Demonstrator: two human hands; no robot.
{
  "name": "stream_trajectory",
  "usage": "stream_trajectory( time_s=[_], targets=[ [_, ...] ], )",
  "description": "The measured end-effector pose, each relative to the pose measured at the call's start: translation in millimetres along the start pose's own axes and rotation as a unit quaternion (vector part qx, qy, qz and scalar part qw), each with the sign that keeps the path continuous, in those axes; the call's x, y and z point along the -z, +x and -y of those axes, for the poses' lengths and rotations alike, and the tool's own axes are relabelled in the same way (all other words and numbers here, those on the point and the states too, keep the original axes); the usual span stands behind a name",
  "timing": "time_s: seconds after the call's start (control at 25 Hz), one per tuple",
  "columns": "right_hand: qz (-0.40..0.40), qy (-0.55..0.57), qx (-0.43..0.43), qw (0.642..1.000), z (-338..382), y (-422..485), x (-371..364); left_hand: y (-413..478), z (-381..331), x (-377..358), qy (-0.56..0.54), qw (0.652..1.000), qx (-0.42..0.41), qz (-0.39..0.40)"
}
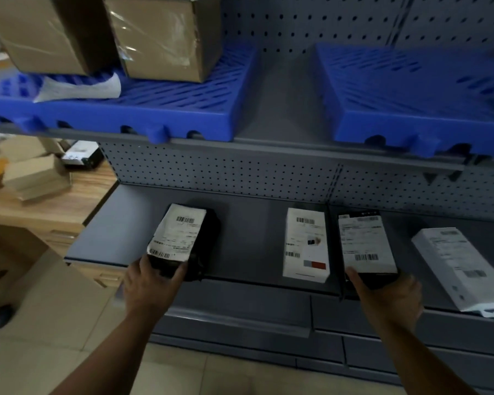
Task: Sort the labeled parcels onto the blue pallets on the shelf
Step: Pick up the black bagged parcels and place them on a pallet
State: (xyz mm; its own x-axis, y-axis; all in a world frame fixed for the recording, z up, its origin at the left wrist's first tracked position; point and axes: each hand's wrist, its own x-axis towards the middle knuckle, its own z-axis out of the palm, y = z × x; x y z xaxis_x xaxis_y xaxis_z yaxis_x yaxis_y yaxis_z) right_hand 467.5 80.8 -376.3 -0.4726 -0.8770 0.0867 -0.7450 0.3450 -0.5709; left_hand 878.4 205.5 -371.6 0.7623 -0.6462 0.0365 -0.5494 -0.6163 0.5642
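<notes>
Gripping left parcel (pixel 180 238), left hand (pixel 151 286), right hand (pixel 388 295) gripping right parcel (pixel 367 246), 2 long axes pointing toward pegboard (pixel 240 175).

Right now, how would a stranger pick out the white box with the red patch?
Find the grey lower shelf under the blue pallets. Between the two black parcels lies a white box. Only it has a red and grey patch near its front edge.
</notes>
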Motion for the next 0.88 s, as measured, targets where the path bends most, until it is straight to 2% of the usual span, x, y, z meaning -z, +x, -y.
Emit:
stream_trajectory(
  time_s=[0.12, 0.32, 0.44, 0.56, 0.72, 0.88],
  targets=[
    [0.007, 0.011, -0.006, 1.000, -1, -1, -4, 9, -11, 7, -0.044, 0.998, 0.037, 0.001],
    [0.033, 0.088, -0.033, 0.995, -3, 4, 0, 19, -17, 8, -0.027, 0.997, 0.062, 0.030],
    [0.025, 0.130, 0.001, 0.991, 0, 7, 3, 12, -15, 4, -0.120, 0.992, 0.031, 0.007],
    [0.032, 0.162, 0.024, 0.986, 1, 9, 11, 10, -11, 1, -0.203, 0.979, 0.036, 0.001],
    [0.044, 0.199, -0.036, 0.978, 16, 6, 31, 8, -18, 14, -0.278, 0.956, 0.081, 0.039],
    [0.051, 0.232, -0.068, 0.969, 23, -11, 66, -30, -51, 45, -0.297, 0.947, 0.097, 0.077]
  ],
)
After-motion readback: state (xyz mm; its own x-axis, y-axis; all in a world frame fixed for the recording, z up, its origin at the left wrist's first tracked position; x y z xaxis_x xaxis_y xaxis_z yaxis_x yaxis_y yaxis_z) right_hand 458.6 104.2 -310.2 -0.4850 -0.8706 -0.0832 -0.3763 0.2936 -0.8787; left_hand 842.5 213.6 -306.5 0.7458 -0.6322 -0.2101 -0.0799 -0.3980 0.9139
